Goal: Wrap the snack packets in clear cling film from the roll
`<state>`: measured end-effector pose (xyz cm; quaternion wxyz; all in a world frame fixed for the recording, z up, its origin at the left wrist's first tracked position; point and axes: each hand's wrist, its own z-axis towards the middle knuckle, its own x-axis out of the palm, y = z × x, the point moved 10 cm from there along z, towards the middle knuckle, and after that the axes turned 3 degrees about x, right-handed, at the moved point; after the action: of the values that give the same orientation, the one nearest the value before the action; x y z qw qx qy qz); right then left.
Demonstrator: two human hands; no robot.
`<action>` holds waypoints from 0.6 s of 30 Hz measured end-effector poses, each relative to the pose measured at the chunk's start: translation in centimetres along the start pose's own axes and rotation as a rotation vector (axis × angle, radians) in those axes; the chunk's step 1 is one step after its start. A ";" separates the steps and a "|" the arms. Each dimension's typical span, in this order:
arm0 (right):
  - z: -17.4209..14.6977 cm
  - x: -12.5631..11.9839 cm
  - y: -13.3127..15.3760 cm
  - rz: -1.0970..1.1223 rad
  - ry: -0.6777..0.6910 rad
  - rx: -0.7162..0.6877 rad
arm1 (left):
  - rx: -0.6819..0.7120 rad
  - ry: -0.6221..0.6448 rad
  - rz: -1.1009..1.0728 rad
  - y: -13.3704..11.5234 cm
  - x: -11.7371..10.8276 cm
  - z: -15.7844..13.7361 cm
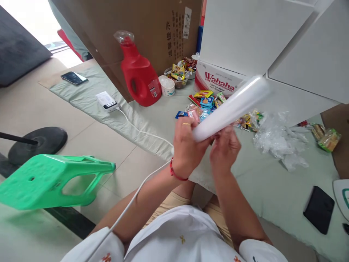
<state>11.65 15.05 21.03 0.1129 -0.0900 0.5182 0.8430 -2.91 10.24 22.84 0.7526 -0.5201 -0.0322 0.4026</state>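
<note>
Between both hands, above lap: white roll of plastic film [231, 107], slanting up and away to right. Left hand [187, 147] wrapped round near end of roll; right hand [225, 147] just beside it, fingertips pinching at roll's surface near that end. No film pulled free that pictures show; loose edge apparently not yet lifted. Beyond hands, on pale green mat [261, 189]: heap of snack packets [203, 103], unwrapped. Right of hands: crumpled clear plastic [280, 143]. Far left: red detergent bottle [139, 74], green stool [51, 180].
</note>
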 end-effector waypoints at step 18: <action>1.3 -5.5 2.0 -0.647 0.287 -0.282 | -1.082 0.427 -1.300 7.0 13.9 -13.5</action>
<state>16.28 14.81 24.84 0.2860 -0.3807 0.3526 0.8056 8.74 9.80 5.86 0.4729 -0.7489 -0.3676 -0.2835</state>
